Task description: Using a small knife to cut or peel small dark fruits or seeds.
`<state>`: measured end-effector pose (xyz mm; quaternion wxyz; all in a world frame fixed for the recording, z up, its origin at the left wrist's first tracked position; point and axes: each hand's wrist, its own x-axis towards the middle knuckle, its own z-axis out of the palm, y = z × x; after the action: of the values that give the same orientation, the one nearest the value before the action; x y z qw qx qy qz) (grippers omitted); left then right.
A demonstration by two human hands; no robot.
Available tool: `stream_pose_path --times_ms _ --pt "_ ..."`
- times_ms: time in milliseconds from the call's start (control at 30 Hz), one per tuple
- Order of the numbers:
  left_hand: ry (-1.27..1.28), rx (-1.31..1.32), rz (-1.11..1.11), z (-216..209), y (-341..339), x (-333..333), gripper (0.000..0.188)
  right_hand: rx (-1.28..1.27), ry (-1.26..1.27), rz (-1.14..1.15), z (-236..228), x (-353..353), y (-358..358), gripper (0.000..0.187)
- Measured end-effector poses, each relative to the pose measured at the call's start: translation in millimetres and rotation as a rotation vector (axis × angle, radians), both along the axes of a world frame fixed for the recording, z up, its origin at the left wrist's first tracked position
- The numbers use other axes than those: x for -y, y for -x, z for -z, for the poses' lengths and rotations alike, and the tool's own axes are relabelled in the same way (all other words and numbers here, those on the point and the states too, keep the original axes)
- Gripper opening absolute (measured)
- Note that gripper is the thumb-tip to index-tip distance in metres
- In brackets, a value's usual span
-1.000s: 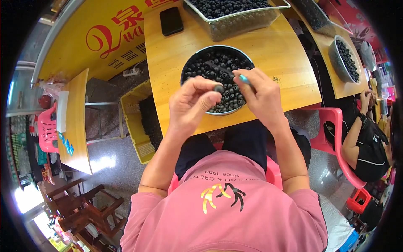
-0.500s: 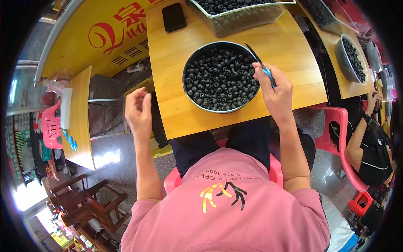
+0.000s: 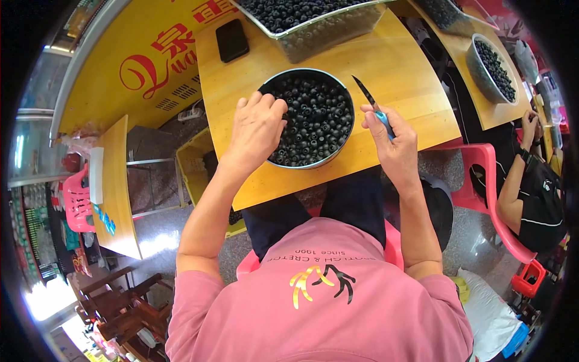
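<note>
A round, light-rimmed bowl (image 3: 350, 96) stands on the wooden table, filled with small round black fruit-like pieces (image 3: 316, 123), many with a ring mark at one end. My left hand (image 3: 259, 123) lies over the bowl's left side, its fingers curled down at the rim. Its fingertips are hidden, so whatever they pinch does not show. In my right hand (image 3: 395, 136), just right of the bowl, is a small knife (image 3: 365, 92) with a dark pointed blade and a blue handle. The blade points up and to the left, apart from the bowl.
A clear bin (image 3: 329, 36) of similar pieces sits at the table's far edge, beside a black phone (image 3: 232, 41). A yellow crate (image 3: 193, 163) stands left of the table. At right, another person (image 3: 534, 199) sits near a second bowl (image 3: 482, 69) and a pink chair (image 3: 482, 181).
My left hand has moved from left of the table onto the bowl's left side. My right hand still holds the knife beside the bowl. The view has shifted slightly.
</note>
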<state>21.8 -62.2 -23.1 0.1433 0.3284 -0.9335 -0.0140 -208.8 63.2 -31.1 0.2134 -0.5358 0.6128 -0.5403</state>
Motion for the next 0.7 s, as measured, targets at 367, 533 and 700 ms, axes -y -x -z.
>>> stream_pose_path --times_ms 367,533,700 --pt "-0.688 -0.663 0.058 -26 8 -27 0.025 0.393 -0.099 -0.224 -20 24 -48 0.025" --pt "-0.665 -0.643 -0.003 -39 17 -41 0.040 0.359 -0.142 -0.232 -24 29 -57 0.031" --pt "-0.547 -0.646 0.005 -38 17 -48 0.053 0.385 -0.152 -0.244 -20 28 -59 0.027"
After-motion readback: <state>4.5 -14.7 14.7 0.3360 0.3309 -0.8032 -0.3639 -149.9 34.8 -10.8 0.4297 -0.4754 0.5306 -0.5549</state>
